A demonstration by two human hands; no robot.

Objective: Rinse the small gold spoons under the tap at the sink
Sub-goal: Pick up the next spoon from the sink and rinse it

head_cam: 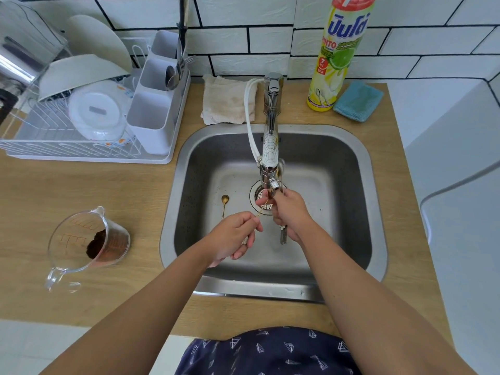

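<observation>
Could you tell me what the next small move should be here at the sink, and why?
Probably keep rubbing the bowl of the held gold spoon under the tap spout: the left hand pinches its handle while the right hand works its bowl end right below the spout. A second gold spoon lies in the sink, waiting its turn.

the sink [376,201] sits in the counter [113,185], with the tap [271,136] at its back edge. a spoon [224,204] lies in the basin, left of the drain [259,197]. the dish rack [89,123] stands to the left, the measuring jug [86,239] before it. behind the sink are a cloth [227,101], a bottle [338,55] and a sponge [358,101].
</observation>
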